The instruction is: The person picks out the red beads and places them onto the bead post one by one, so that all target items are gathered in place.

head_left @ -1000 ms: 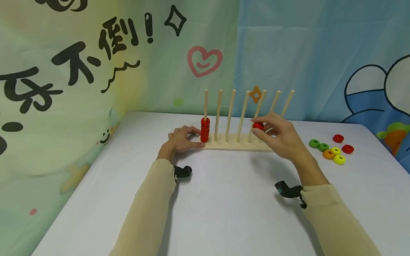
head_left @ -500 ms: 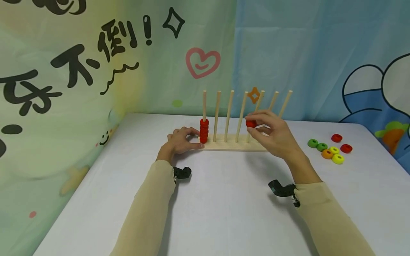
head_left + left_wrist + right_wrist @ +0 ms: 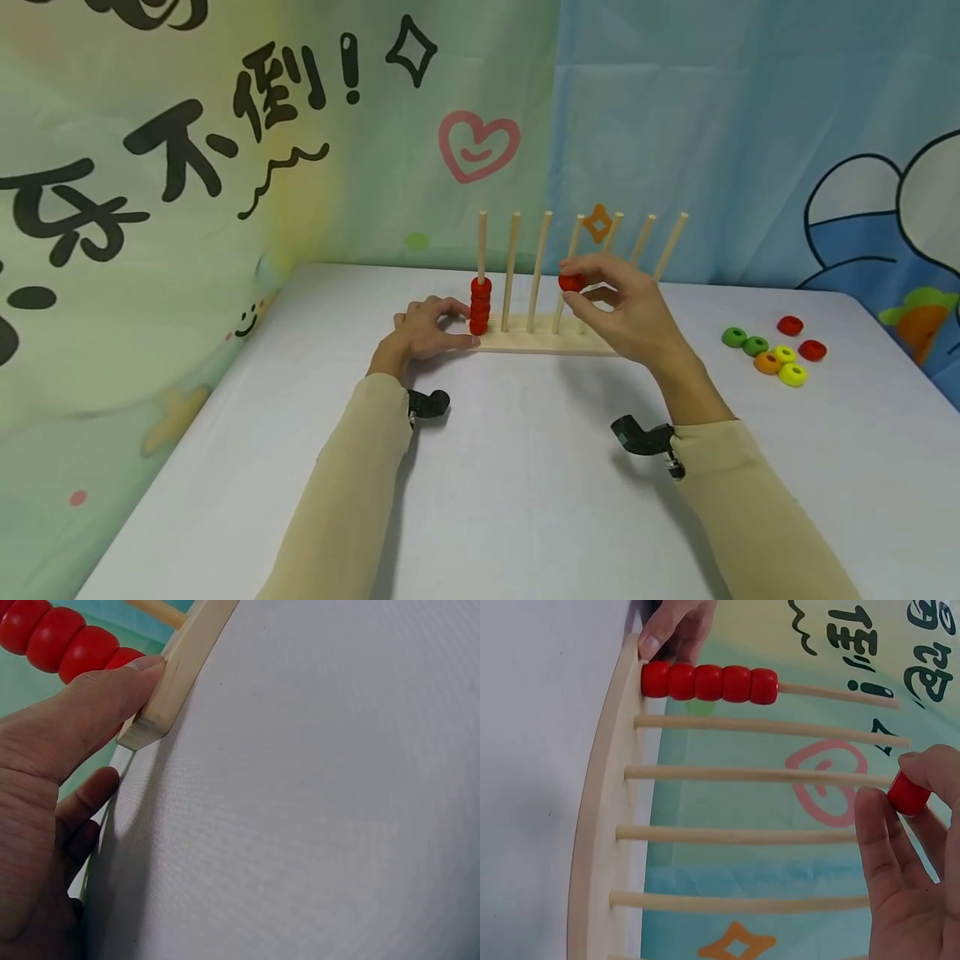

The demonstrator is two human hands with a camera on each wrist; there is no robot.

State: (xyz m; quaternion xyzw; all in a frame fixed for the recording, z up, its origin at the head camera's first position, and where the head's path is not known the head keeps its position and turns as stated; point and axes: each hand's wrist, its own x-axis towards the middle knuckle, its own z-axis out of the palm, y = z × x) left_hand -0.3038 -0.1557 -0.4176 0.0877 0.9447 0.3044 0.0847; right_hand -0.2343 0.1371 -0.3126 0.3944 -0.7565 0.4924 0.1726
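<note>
A wooden peg rack [image 3: 551, 343] with a row of upright pegs stands at the back of the table. Several red beads [image 3: 480, 307] are stacked on its leftmost peg. My left hand [image 3: 429, 331] holds the rack's left end, its thumb [image 3: 124, 690] on the base beside the stack. Between the thumb and fingers of my right hand [image 3: 626, 304] a single red bead [image 3: 909, 795] is pinched, raised in front of the middle pegs. In the right wrist view that bead overlaps the line of the third peg [image 3: 757, 776], near its tip.
Right of the rack lie loose beads on the white table [image 3: 510, 483]: green beads [image 3: 744, 341], an orange bead [image 3: 767, 362], yellow beads [image 3: 792, 375] and red beads [image 3: 812, 350]. A printed curtain [image 3: 645, 125] hangs close behind the table.
My right hand has moved left along the pegs with the red bead, slightly upward. My left hand stays at the rack's left end, and the stacked beads are unchanged.
</note>
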